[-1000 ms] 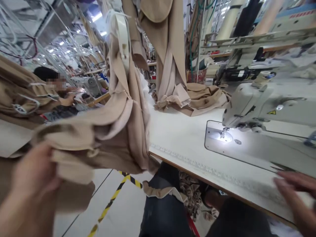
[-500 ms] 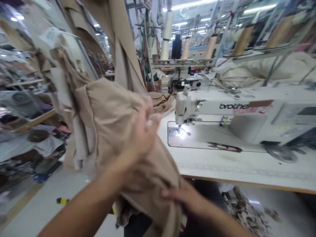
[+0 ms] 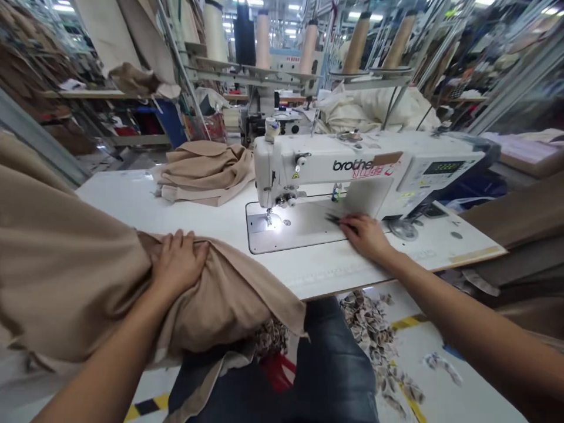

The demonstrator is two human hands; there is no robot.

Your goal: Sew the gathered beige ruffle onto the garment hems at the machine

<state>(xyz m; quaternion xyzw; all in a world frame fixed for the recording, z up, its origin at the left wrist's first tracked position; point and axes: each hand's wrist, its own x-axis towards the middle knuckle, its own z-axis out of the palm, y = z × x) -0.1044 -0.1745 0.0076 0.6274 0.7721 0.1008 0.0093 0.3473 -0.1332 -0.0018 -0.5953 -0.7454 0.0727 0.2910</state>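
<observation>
My left hand [image 3: 178, 261] lies flat with its fingers stretched over a large piece of tan fabric [image 3: 220, 299]. The fabric drapes from the left across the table's front edge and over my lap. On the sewing machine's bed, my right hand [image 3: 363, 232] is closed on a pair of thread snips [image 3: 332, 218], whose dark blades point left. The snips' handle is mostly hidden under my fingers. To their left, a lamp lights the presser foot [image 3: 269, 218] of the white sewing machine [image 3: 317, 161], with no cloth under it.
A folded pile of tan fabric [image 3: 205, 170] sits on the white table [image 3: 114, 188] left of the machine. Thread cones [image 3: 262, 44] stand on a rack behind. Fabric scraps [image 3: 370, 329] litter the floor below the table's front edge.
My right hand has left the fabric and reached right to the snips on the machine bed. My left hand has moved down with the fabric, which now hangs lower. The view has turned right.
</observation>
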